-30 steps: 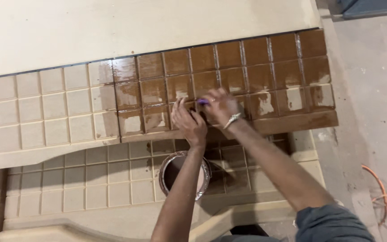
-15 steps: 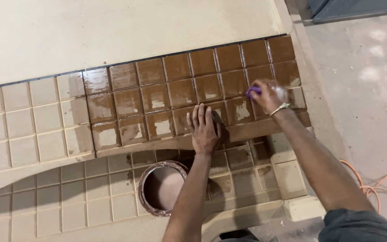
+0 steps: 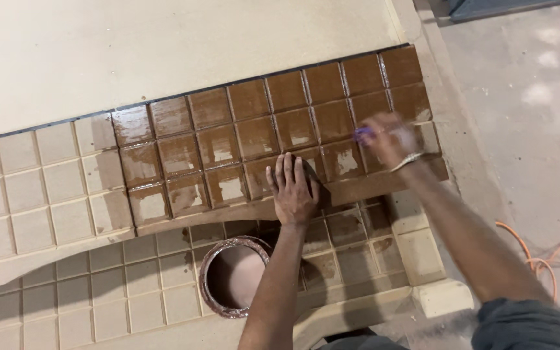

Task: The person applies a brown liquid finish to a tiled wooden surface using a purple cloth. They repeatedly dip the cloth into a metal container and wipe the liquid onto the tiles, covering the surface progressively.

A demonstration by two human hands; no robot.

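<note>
While the head view looks straight down, the left hand (image 3: pixel 294 188) lies flat with fingers spread on the lower edge of the upper grid-carved panel (image 3: pixel 273 136), its grip open and holding nothing, pressing the panel steady. The right hand (image 3: pixel 390 139) is motion-blurred at the panel's right end, its grip closed around a purple-handled brush (image 3: pixel 362 134); the bristles cannot be made out. Wet, glossy brown stain covers the squares from the middle of this panel to its right end, whereas the squares at the far left remain bare and pale. Just below, a second grid-carved panel (image 3: pixel 72 285) lies parallel to the first, mostly unstained, with patchy brown smears on its right-hand squares. An open round can of brown stain (image 3: pixel 233 275) stands on this lower panel, near the left forearm. A plain pale board (image 3: pixel 163 52) lies beyond the upper panel. An orange cord (image 3: pixel 542 259) trails across the concrete floor (image 3: pixel 526 78) to the right. Judged from this layout, the step in hand is brushing stain onto the right-end squares; the next move likely calls for reloading the brush at the can and working left toward the bare squares, keeping the bracing hand off the wet surface.
</note>
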